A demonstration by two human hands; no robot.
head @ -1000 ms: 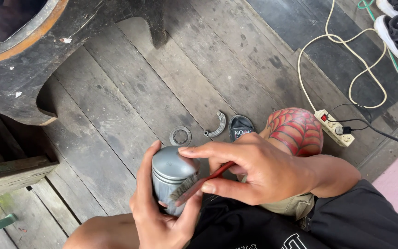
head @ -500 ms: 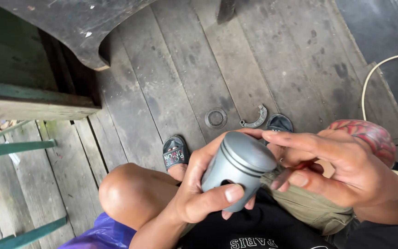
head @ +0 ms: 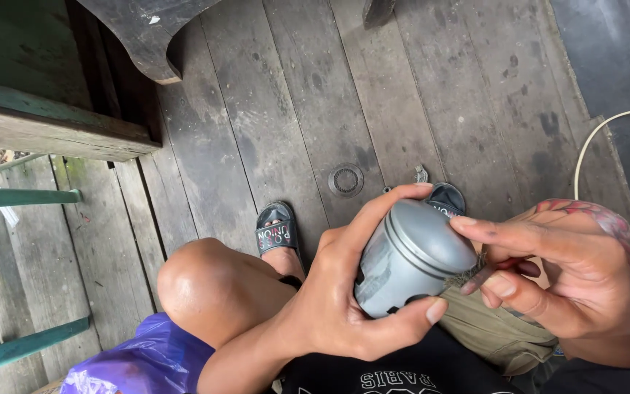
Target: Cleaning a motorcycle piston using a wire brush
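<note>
piston (head: 411,257) between both hands, ring (head: 345,179) on floor (head: 271,109) beyond

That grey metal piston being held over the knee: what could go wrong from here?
1. The piston rests only in the left hand, thumb below and fingers over the crown; it might slip and drop onto the plank floor or the sandalled foot.
2. The right hand works a small red-handled brush at the groove; its fingertips sit close to the bristles and might get scraped.
</note>
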